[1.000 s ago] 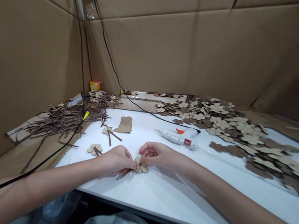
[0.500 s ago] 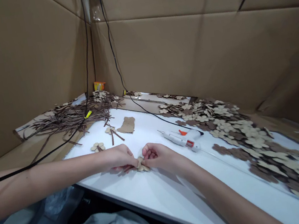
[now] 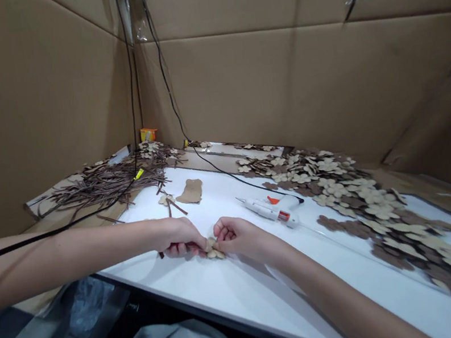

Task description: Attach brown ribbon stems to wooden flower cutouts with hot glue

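A small cream flower cutout (image 3: 214,251) lies between my two hands, low over the white board (image 3: 233,294). From its left side, the closed fingers of my left hand (image 3: 185,240) press on it, and a bit of brown strip (image 3: 161,255) sticks out beneath them. My right hand (image 3: 236,235) pinches the flower's right edge with thumb and forefinger, the other fingers curled. Part of the flower is covered by my fingertips. Just beyond lie another cream flower with brown strips (image 3: 167,200) and a ragged brown scrap (image 3: 190,191).
A white glue gun (image 3: 267,211) with an orange trigger rests right of my hands. Cream and brown flower cutouts (image 3: 340,184) are heaped along the right. Brown strips (image 3: 102,184) pile up at back left. A black cable (image 3: 226,172) crosses the board; cardboard walls (image 3: 258,82) enclose it.
My left wrist and forearm have shifted up a little and now cover the flower that showed behind them. Both hands stay at the cream flower. The camera view has shifted slightly.
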Action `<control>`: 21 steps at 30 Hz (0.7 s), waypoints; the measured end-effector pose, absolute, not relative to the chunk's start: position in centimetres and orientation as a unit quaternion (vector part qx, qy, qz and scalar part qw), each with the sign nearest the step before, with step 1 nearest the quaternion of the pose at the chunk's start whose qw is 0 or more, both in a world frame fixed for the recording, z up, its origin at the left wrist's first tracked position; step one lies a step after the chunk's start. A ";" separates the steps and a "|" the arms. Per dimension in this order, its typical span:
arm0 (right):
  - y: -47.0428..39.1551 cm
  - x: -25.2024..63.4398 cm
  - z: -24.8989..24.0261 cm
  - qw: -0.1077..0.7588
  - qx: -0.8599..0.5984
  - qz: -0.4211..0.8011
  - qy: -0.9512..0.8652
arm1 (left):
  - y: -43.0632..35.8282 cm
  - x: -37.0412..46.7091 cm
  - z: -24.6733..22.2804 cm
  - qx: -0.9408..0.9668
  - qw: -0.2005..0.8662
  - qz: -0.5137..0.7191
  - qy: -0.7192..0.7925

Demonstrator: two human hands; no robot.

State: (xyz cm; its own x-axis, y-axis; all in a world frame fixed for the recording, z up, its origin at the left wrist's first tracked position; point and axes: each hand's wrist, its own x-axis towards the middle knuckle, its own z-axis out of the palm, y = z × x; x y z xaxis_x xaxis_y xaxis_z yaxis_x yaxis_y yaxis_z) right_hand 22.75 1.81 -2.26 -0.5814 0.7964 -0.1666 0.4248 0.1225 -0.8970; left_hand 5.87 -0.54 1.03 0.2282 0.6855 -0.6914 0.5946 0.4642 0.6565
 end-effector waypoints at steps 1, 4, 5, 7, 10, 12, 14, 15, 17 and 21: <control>1.8 22.8 -2.3 0.181 -0.420 0.512 -0.727 | -0.4 5.9 1.2 0.509 0.597 0.031 0.619; 1.9 22.8 -2.4 0.181 -0.420 0.510 -0.728 | 0.0 5.8 1.4 0.497 0.611 0.018 0.616; 1.9 22.9 -2.5 0.181 -0.421 0.510 -0.728 | 0.1 5.8 1.4 0.496 0.613 0.015 0.615; 2.0 22.9 -2.6 0.181 -0.422 0.510 -0.727 | 0.2 5.8 1.3 0.497 0.612 0.011 0.615; 2.0 22.9 -2.6 0.179 -0.421 0.511 -0.727 | 0.0 5.9 1.2 0.509 0.600 0.014 0.617; 2.0 22.9 -2.6 0.178 -0.419 0.512 -0.728 | -0.2 6.1 1.2 0.520 0.587 0.019 0.620; 1.9 23.0 -2.5 0.176 -0.418 0.511 -0.730 | -0.3 6.2 1.2 0.530 0.576 0.022 0.622; 1.9 23.0 -2.4 0.176 -0.417 0.510 -0.731 | -0.3 6.2 1.2 0.534 0.573 0.023 0.621; 1.8 23.0 -2.3 0.175 -0.416 0.507 -0.735 | -0.4 6.2 1.1 0.543 0.568 0.026 0.618; 1.7 22.8 -2.2 0.173 -0.414 0.492 -0.746 | -0.2 5.9 0.8 0.559 0.563 0.037 0.608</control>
